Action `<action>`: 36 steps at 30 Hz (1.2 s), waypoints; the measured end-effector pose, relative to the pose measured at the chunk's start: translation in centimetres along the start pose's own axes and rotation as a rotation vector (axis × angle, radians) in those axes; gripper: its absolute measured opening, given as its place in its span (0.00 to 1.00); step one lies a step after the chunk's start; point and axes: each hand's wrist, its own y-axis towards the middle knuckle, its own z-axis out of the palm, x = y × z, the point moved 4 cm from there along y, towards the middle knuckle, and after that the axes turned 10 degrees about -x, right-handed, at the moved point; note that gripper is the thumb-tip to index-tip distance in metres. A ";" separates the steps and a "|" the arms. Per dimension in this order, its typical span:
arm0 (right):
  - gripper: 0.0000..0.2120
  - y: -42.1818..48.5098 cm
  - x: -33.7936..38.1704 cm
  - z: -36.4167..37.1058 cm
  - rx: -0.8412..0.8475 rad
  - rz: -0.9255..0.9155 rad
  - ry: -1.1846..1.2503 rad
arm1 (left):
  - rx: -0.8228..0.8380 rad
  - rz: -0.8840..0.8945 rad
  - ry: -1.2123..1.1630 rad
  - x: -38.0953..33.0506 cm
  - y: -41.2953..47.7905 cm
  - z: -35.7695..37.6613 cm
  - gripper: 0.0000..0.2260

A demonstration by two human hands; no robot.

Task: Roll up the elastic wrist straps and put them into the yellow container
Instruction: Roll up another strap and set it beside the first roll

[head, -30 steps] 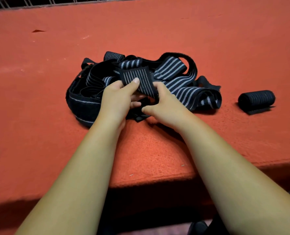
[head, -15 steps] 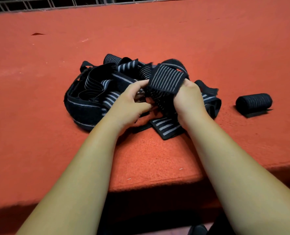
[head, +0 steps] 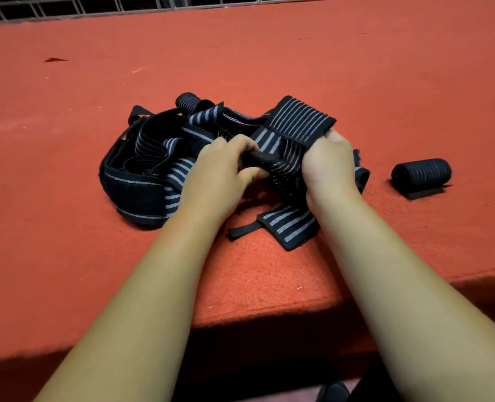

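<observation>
Left hand (head: 220, 166) pinches near end of striped wrist strap (head: 298, 123); right hand (head: 327, 163) grips its band, which runs away-rightward above strap pile (head: 153, 158) on counter (head: 269, 68). Finished roll (head: 421, 172) lies nearer right hand. Yellow container not in view.

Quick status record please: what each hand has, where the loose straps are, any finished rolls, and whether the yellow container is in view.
left hand: grips one end of the held strap, fingers curled
right hand: grips the same strap's finely striped section
held strap: raised over the pile, between both hands
pile: tangled unrolled straps, left of and behind the hands
rolled strap: alone on the table, right of the hands
yellow container: not in view
</observation>
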 end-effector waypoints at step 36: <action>0.23 -1.0 1.8 1.2 0.277 0.563 0.640 | 0.217 -0.308 -0.526 0.7 -0.5 1.7 0.09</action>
